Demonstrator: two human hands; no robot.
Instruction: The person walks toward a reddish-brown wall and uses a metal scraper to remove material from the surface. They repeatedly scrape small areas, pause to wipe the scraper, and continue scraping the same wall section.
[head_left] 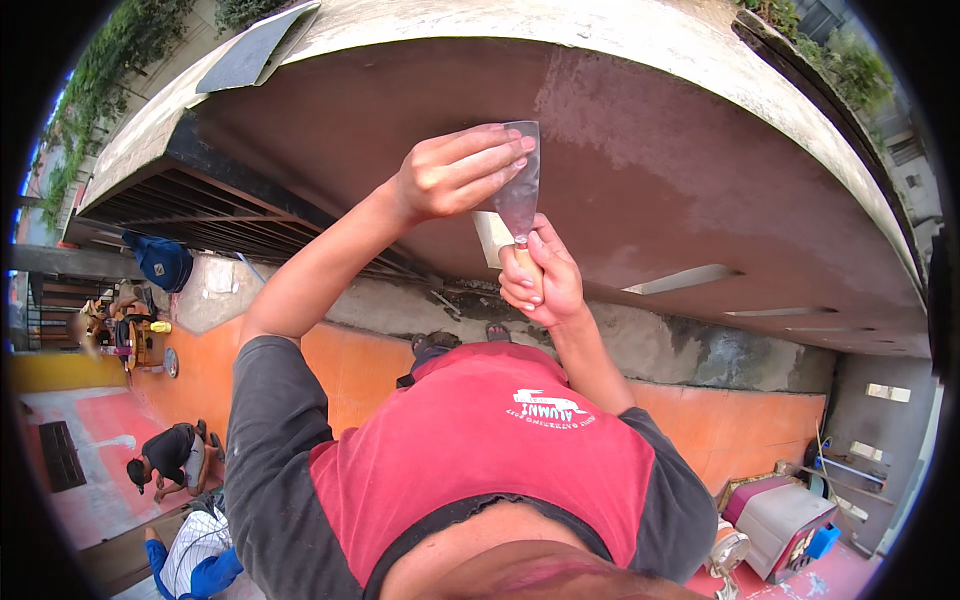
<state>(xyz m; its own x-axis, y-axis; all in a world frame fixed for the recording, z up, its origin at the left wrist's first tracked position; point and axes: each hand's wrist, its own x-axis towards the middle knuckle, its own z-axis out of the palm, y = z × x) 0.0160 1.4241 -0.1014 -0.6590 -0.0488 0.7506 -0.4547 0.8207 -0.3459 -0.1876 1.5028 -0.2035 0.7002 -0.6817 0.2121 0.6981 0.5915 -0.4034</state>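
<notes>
My right hand [545, 272] is wrapped round the wooden handle of a putty knife [518, 205], its broad metal blade pointing up. Across the blade lie the fingers of my left hand [458, 172], close together and touching the metal near its top edge; the thumb is hidden. Both hands are in front of a brown wall [400, 90], whose right part shows an uneven, paler patch of coating. Behind the blade and handle, a pale rectangular opening or patch [490, 236] partly shows.
Dark metal slats [200, 215] adjoin the wall at left. Narrow slots [685, 279] run along its right side. Below is an orange surface [700, 420]. A crouching person [175, 455] and another in blue and white [195, 550] are at lower left. A grey-and-maroon box-shaped object [780, 525] stands lower right.
</notes>
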